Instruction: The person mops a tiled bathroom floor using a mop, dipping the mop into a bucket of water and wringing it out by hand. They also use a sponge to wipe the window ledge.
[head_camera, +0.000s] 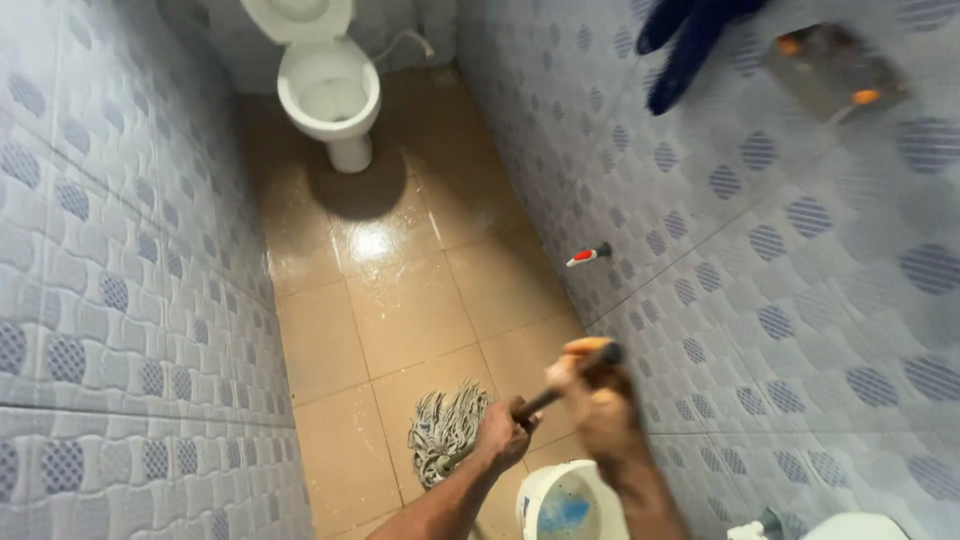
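While both hands grip the mop handle, the scene reads as follows.

Left hand: left hand (503, 432) is clenched around the lower part of the mop handle (548, 397), just above the mop head.
Right hand: right hand (598, 410) is blurred; its fingers look wrapped around the upper handle near the orange end cap (588, 346).
Mop head: grey string mop head (447, 430) lies spread on the brown floor tiles (400, 300), touching them, near the right wall and well apart from the toilet.
Bucket: white bucket (567, 500) with blue liquid sits just beside the forearms, at the bottom edge.
Toilet: white toilet (328, 92) stands at the far end, seat open.
Wall: patterned tiled wall (760, 280) carries a small red-handled tap (588, 256) and a metal soap dish (830, 70); a dark blue cloth (690, 40) hangs beside it.
Floor state: glossy sheen in the middle, probably wet.
Risk 1: slipping, caused by the wet shine underfoot.
Risk 2: knocking the bucket over, caused by elbows working so near it.
Risk 3: handle end striking the wall or tap, caused by the narrow room.
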